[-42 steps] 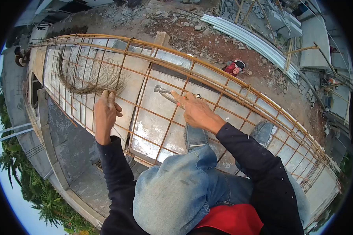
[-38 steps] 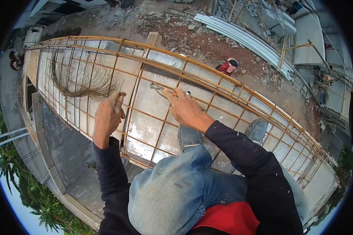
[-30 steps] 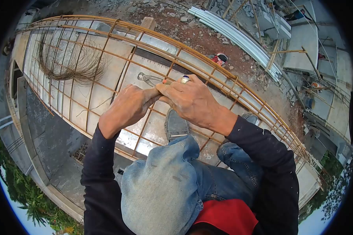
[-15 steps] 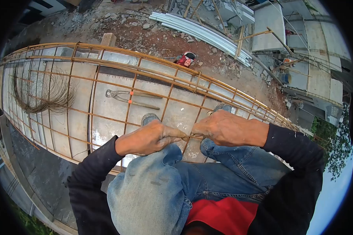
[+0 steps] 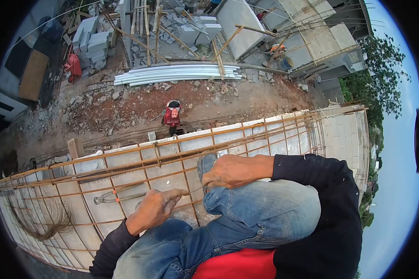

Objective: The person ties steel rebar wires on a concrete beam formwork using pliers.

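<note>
A rusty rebar cage (image 5: 157,160) lies across pale slabs under my hands. My right hand (image 5: 230,171) is closed in a pinch over the bars by my shoe, on what looks like a thin tie wire (image 5: 197,189). This wire seems to run to the fingertip of my left hand (image 5: 156,209), whose index finger points along a bar with the thumb close against it. Left of that hand, pincers (image 5: 104,199) with orange marks lie beneath the bars, their handle ends partly hidden. A loose coil of thin wire (image 5: 42,232) rests on the cage at far left.
The slab edge drops to rubble ground, where a person in red (image 5: 172,116) stands below. White pipes (image 5: 177,74), stacked pale blocks (image 5: 95,44) and a red wheelbarrow (image 5: 73,65) are beyond. A wooden block (image 5: 75,149) stands by the cage.
My hands, together at a bar crossing before, are now apart, the left lower and the right higher. The view has swung right and upward, bringing more ground and sky into sight.
</note>
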`<action>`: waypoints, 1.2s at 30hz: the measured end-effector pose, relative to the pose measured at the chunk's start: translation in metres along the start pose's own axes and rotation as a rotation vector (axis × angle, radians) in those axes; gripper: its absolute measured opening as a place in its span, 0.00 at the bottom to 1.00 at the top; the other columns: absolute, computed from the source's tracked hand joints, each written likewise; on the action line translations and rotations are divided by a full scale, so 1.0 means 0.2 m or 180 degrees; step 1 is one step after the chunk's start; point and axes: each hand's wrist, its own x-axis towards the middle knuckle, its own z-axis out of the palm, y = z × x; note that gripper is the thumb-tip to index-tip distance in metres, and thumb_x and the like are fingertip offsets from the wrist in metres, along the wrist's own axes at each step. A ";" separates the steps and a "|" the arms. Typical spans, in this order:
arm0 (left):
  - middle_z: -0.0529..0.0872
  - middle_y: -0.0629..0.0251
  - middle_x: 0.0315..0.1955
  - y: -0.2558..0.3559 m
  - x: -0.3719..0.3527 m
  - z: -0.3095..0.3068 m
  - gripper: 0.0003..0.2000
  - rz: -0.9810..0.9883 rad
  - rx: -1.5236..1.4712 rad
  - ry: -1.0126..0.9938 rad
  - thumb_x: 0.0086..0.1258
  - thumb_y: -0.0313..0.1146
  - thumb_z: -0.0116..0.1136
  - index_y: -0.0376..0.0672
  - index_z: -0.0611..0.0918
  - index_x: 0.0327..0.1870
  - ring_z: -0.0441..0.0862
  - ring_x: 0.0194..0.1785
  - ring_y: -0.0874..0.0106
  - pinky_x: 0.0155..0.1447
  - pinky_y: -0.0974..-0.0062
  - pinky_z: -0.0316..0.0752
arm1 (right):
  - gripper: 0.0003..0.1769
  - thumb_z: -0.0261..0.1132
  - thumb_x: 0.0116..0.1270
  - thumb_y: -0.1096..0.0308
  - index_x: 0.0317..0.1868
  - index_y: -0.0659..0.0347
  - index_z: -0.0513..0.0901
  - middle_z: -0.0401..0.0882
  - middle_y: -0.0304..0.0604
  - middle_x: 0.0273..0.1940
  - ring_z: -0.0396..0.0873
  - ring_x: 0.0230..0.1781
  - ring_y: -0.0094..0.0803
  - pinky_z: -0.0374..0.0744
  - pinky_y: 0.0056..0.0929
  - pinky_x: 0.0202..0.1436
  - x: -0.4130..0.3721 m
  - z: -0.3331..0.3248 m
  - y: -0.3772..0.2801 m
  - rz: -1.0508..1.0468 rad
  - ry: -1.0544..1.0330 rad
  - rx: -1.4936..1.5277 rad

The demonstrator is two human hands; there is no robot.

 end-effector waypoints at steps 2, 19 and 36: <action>0.81 0.47 0.23 -0.06 -0.01 -0.04 0.10 -0.0099 0.0207 0.0196 0.71 0.28 0.55 0.43 0.83 0.51 0.81 0.25 0.53 0.31 0.63 0.74 | 0.14 0.62 0.70 0.66 0.52 0.63 0.79 0.82 0.55 0.36 0.80 0.35 0.54 0.78 0.44 0.38 0.06 0.04 0.06 -0.0237 0.1243 -0.0011; 0.86 0.56 0.33 -0.34 -0.38 0.26 0.12 -0.0815 -0.0825 0.1731 0.75 0.35 0.54 0.38 0.81 0.51 0.84 0.36 0.65 0.42 0.66 0.75 | 0.06 0.69 0.57 0.78 0.35 0.64 0.82 0.81 0.49 0.36 0.80 0.36 0.46 0.77 0.41 0.40 0.29 0.31 0.43 0.0088 0.2291 -0.0331; 0.85 0.56 0.41 -0.26 -0.32 0.26 0.15 -0.0944 -0.1036 0.0761 0.75 0.41 0.55 0.38 0.81 0.50 0.82 0.46 0.63 0.50 0.63 0.74 | 0.07 0.67 0.61 0.73 0.36 0.68 0.88 0.83 0.53 0.23 0.82 0.23 0.34 0.77 0.32 0.30 0.33 0.19 0.50 0.0877 0.1617 0.0611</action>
